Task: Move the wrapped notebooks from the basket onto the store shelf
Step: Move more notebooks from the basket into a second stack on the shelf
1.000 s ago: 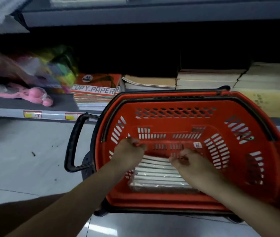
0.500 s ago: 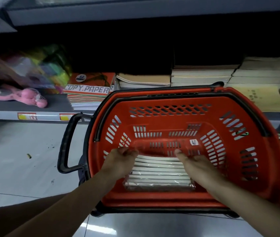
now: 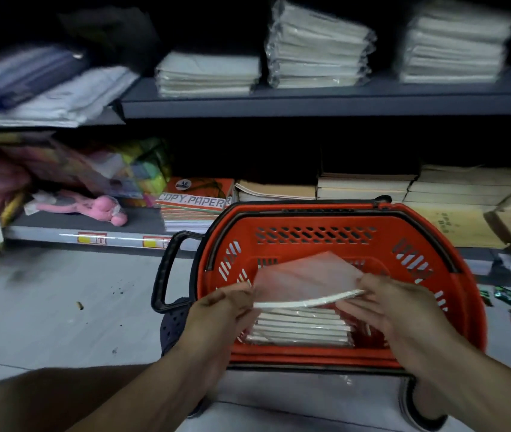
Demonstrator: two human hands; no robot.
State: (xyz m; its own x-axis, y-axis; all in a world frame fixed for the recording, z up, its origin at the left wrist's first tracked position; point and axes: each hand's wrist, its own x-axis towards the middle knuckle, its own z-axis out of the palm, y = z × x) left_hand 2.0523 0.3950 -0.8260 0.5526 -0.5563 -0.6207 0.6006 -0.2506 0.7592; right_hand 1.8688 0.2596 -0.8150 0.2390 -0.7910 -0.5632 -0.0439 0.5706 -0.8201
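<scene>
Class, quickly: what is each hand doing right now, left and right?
Left hand: pinches the left end of the lifted wrapped notebook above the basket.
Right hand: holds the notebook's right end.

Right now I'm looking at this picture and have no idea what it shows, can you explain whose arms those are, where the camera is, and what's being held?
There is no machine here: the arms belong to a person wearing a wide-angle camera on their head, so you see roughly what they see, looking forward and down. There is only this one view.

The left hand and right hand each grip an end of one thin wrapped notebook, raised above a red basket standing on the floor. More wrapped notebooks lie stacked inside the basket.

Behind it are store shelves. The upper shelf holds piles of similar wrapped white packs. The lower shelf carries copy paper, brownish books and a pink toy. The edges of the picture are blurred.
</scene>
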